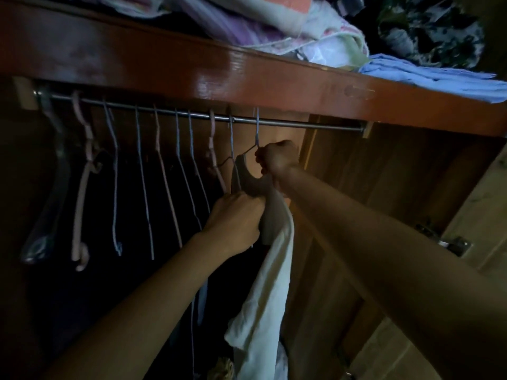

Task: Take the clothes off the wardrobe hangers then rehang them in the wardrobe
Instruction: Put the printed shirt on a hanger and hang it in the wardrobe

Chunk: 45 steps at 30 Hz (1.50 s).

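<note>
Inside a glossy reddish-brown wooden wardrobe (247,78), both arms reach up to the thin metal rail (301,124). The right hand (277,160) is curled into a tight fist around the shoulder of the rightmost wire hanger (257,133) – a skinny bluish one whose hook sits over the rail. The left hand (236,218) is lower, with fingers bunched closed on a cream garment (269,297), gripping the fabric just below the hanger. The cloth looks soft and thin, maybe cotton, and droops in a long, loose fold down between the two forearms toward the bottom of the shot. Its upper part is in shadow, so I can't tell how much of it is actually on the hanger.

To the left along the rail there's a row of bare hangers (142,174) – mostly slim wire ones in bluish tones, a few chunkier pinkish plastic ones with little hooks at the ends, and a dark, broad one at the far left. Behind and below them it's really dark; some dark clothing may be hanging there, but it's too murky to make out.

On top of the wardrobe sits a messy pile of folded textiles (247,23) – striped, fluffy, pastel stuff – plus a flat light-blue cloth (439,78) at the right edge
</note>
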{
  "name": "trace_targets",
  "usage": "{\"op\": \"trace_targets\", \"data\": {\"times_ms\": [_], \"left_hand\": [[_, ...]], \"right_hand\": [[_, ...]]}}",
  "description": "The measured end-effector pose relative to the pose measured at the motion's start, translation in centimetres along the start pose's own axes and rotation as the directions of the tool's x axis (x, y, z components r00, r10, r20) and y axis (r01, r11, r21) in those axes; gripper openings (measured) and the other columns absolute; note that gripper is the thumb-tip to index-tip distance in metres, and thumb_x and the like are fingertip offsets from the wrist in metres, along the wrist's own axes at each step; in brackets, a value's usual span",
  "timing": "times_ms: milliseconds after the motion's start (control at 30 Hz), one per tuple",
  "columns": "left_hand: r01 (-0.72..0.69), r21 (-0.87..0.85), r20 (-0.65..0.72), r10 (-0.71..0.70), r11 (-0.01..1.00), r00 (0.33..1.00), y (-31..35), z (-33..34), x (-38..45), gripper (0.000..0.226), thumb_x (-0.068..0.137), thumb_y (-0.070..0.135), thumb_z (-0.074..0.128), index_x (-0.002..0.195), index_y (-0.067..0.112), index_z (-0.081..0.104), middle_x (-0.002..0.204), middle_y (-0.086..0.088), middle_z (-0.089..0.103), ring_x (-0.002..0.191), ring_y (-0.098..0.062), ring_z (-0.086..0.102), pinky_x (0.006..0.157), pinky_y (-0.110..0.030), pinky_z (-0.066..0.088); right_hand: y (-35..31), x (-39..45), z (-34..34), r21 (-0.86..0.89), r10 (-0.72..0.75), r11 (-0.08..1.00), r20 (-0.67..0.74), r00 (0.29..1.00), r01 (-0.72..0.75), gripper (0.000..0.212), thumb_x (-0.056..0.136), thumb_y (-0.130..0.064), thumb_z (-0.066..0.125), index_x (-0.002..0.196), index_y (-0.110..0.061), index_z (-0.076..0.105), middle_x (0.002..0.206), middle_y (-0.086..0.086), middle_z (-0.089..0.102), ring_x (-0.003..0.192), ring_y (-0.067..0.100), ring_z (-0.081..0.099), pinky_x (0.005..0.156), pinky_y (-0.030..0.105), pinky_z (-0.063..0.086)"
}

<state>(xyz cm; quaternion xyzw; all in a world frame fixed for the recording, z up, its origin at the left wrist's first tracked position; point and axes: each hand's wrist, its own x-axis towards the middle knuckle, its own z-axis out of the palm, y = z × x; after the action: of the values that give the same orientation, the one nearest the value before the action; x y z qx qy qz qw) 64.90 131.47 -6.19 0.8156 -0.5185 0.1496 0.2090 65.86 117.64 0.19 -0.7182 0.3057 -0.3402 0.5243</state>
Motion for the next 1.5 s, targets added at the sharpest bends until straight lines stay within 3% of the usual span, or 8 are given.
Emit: {"op": "trace_targets", "data": {"times_ms": [300,467,567,833,1067,1167,1367,1500], "left_hand": [[0.037,-0.006,0.056,-0.036,0.999,0.998,-0.7,-0.3,-0.5,0.011,0.096,0.016,0.055,0.105,0.020,0.060,0.098,-0.001,0.064,0.087,-0.018,0.060,0.069,-0.027,0.036],[0.017,-0.015,0.068,-0.016,1.000,0.998,-1.1,-0.6,-0.6,0.006,0.096,0.018,0.056,0.100,0.021,0.059,0.095,0.000,0.063,0.086,-0.017,0.060,0.068,-0.026,0.035],[0.016,-0.008,0.074,-0.015,1.000,0.997,-1.2,-0.6,-0.3,0.005,0.096,0.020,0.056,0.093,0.023,0.058,0.094,0.002,0.063,0.085,-0.017,0.060,0.067,-0.027,0.035],[-0.006,-0.084,0.097,0.015,0.996,0.995,-0.4,-0.3,0.1,0.009,0.096,0.023,0.056,0.096,0.025,0.066,0.094,0.005,0.066,0.083,-0.013,0.061,0.068,-0.027,0.041],[0.009,-0.187,-0.004,-0.010,0.982,1.000,1.3,-0.6,1.6,0.007,0.091,0.020,0.061,0.090,0.026,0.064,0.076,0.012,0.056,0.075,-0.013,0.059,0.060,-0.027,0.046],[-0.053,-0.196,-0.034,0.047,0.979,0.998,3.5,-0.6,2.5,0.008,0.087,0.022,0.066,0.095,0.024,0.067,0.079,0.009,0.057,0.077,-0.018,0.062,0.062,-0.030,0.051],[-0.197,-0.198,0.161,0.230,0.960,0.960,9.2,2.3,3.6,0.021,0.084,0.040,0.069,0.104,0.036,0.063,0.099,0.012,0.063,0.091,-0.011,0.061,0.078,-0.036,0.053],[-0.292,-0.328,0.329,0.399,0.898,0.856,13.7,4.2,3.5,0.021,0.081,0.046,0.069,0.096,0.043,0.054,0.095,0.018,0.060,0.088,-0.005,0.060,0.068,-0.027,0.049]], "right_hand": [[0.9,3.6,2.1,-0.044,0.006,0.999,0.012,1.000,-0.006,0.023,0.092,-0.007,0.053,0.073,-0.002,0.066,0.066,0.013,0.068,0.052,0.019,0.059,0.050,0.030,0.050],[3.3,3.7,2.6,-0.087,0.081,0.993,0.059,0.995,-0.076,0.015,0.093,-0.008,0.057,0.091,0.003,0.067,0.074,0.015,0.068,0.052,0.018,0.059,0.043,0.024,0.047],[4.0,3.3,2.6,-0.047,0.077,0.996,0.122,0.990,-0.072,0.023,0.094,-0.004,0.058,0.073,0.002,0.066,0.063,0.015,0.062,0.045,0.017,0.055,0.042,0.024,0.043],[4.0,1.0,-1.4,-0.257,0.071,0.966,0.217,0.974,-0.013,0.024,0.095,-0.020,0.063,0.092,0.002,0.071,0.099,0.022,0.073,0.092,0.033,0.070,0.087,0.045,0.056],[5.9,-4.7,-9.3,-0.446,0.132,0.894,0.342,0.930,0.037,0.020,0.093,-0.012,0.065,0.107,0.001,0.071,0.095,0.018,0.069,0.075,0.017,0.060,0.065,0.025,0.048],[7.0,-7.0,-12.2,-0.528,0.144,0.845,0.371,0.917,0.081,0.015,0.092,-0.019,0.068,0.100,-0.007,0.072,0.091,0.006,0.069,0.080,0.014,0.062,0.075,0.028,0.052],[8.4,-12.2,-19.1,-0.711,0.127,0.685,0.330,0.935,0.158,0.014,0.091,-0.029,0.065,0.100,-0.023,0.075,0.102,-0.008,0.073,0.096,0.007,0.066,0.072,0.011,0.045],[8.9,-16.4,-24.1,-0.799,0.155,0.593,0.232,0.960,0.098,0.014,0.092,-0.028,0.059,0.102,-0.029,0.069,0.106,-0.007,0.068,0.101,0.014,0.064,0.086,0.031,0.054]]}}
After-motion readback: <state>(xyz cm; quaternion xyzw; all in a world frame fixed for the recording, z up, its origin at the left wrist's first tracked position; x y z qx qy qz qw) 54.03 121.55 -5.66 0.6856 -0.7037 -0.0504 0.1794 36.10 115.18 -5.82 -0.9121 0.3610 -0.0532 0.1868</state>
